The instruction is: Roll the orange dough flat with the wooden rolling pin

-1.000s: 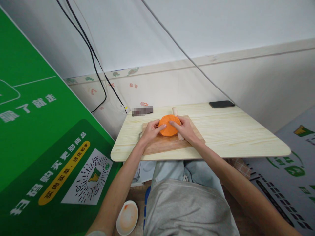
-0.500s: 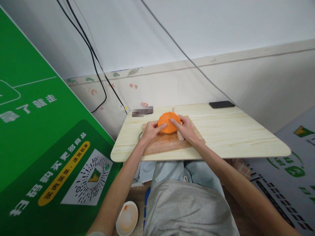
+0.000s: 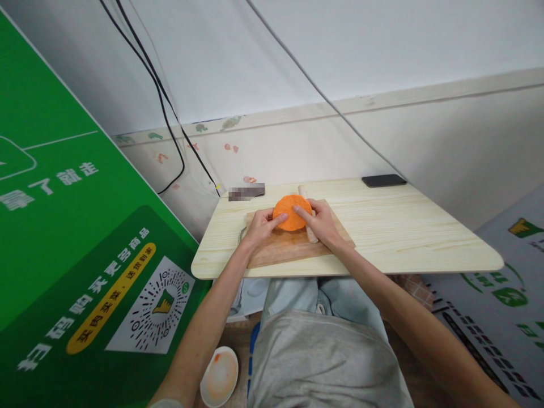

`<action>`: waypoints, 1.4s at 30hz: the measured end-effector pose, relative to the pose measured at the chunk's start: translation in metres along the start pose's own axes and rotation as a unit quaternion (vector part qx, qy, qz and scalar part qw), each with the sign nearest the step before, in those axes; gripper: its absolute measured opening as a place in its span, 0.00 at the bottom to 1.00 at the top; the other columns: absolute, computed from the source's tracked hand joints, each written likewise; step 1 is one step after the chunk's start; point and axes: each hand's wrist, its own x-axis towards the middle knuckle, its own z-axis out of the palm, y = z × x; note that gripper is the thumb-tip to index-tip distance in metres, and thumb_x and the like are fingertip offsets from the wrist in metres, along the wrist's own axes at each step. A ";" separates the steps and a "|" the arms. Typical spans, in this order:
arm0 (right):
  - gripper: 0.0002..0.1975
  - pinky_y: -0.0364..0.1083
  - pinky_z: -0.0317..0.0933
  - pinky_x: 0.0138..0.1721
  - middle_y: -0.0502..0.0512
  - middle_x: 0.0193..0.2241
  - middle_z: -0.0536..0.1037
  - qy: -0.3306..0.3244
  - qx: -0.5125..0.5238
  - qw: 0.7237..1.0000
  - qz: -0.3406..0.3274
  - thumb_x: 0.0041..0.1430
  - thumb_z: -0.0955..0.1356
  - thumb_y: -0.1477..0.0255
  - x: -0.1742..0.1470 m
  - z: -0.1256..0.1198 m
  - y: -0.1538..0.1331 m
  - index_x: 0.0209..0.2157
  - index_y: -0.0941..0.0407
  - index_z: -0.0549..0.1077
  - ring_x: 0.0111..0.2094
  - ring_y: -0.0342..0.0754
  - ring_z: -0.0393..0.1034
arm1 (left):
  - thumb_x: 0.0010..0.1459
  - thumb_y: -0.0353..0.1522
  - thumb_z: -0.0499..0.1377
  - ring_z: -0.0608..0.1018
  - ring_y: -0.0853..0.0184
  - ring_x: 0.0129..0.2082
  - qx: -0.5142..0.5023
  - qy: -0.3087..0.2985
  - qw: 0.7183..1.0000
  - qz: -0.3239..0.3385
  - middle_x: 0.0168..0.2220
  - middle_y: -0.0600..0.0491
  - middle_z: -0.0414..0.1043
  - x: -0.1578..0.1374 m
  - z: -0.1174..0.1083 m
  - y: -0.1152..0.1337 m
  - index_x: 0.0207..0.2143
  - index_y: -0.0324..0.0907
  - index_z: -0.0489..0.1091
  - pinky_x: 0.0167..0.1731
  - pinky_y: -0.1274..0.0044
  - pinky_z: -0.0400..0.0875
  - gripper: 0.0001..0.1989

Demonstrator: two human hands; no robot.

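Note:
Both my hands hold up a flat, bright orange round of dough (image 3: 291, 218) above a wooden board. My left hand (image 3: 259, 228) grips its left edge, thumb lying on the face. At the right edge my right hand (image 3: 321, 221) pinches it, the thumb reaching toward the middle. The fingers behind the dough are hidden. Partly covered by my right hand, a pale wooden rolling pin (image 3: 312, 235) lies on the cutting board (image 3: 276, 252). A bit of metal ring or handle shows at the board's left side.
The board rests on a pale wood-grain table (image 3: 408, 226) against the wall. A black phone (image 3: 383, 181) lies at the back right; a pixelated item (image 3: 246, 192) is at the back left. A stained white dish (image 3: 220, 377) sits low by my left leg. A green panel (image 3: 140, 272) stands left.
Hardly anything differs. Both hands keep the same hold on the orange dough, and the view has shifted very slightly.

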 end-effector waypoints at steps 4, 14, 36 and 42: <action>0.25 0.49 0.66 0.38 0.54 0.33 0.80 0.002 0.010 1.000 0.005 0.59 0.73 0.45 0.002 0.000 0.002 0.33 0.54 0.79 0.35 0.51 0.70 | 0.48 0.59 0.73 0.77 0.64 0.31 -0.011 0.000 1.000 -0.001 0.30 0.51 0.79 0.002 0.002 0.000 0.33 0.37 0.82 0.36 0.74 0.73 0.33; 0.26 0.49 0.68 0.38 0.53 0.30 0.78 -0.006 0.016 1.000 0.003 0.57 0.74 0.44 -0.001 0.001 -0.002 0.31 0.54 0.78 0.33 0.50 0.70 | 0.52 0.58 0.72 0.77 0.65 0.30 -0.018 0.008 1.000 0.003 0.28 0.52 0.78 0.001 -0.002 0.000 0.31 0.37 0.82 0.35 0.75 0.72 0.30; 0.25 0.48 0.66 0.38 0.52 0.32 0.79 0.001 0.017 1.000 -0.001 0.59 0.73 0.44 0.000 0.000 -0.001 0.34 0.54 0.79 0.35 0.50 0.69 | 0.42 0.54 0.78 0.77 0.66 0.28 -0.006 0.042 0.999 -0.013 0.27 0.50 0.80 0.003 0.001 -0.002 0.29 0.36 0.82 0.31 0.75 0.72 0.29; 0.24 0.47 0.65 0.36 0.51 0.31 0.77 -0.007 0.040 0.999 0.011 0.59 0.74 0.46 0.000 0.000 0.000 0.33 0.54 0.79 0.33 0.49 0.68 | 0.43 0.53 0.77 0.75 0.67 0.27 0.003 0.038 0.999 -0.013 0.25 0.51 0.77 0.000 -0.001 0.001 0.26 0.36 0.81 0.29 0.76 0.69 0.28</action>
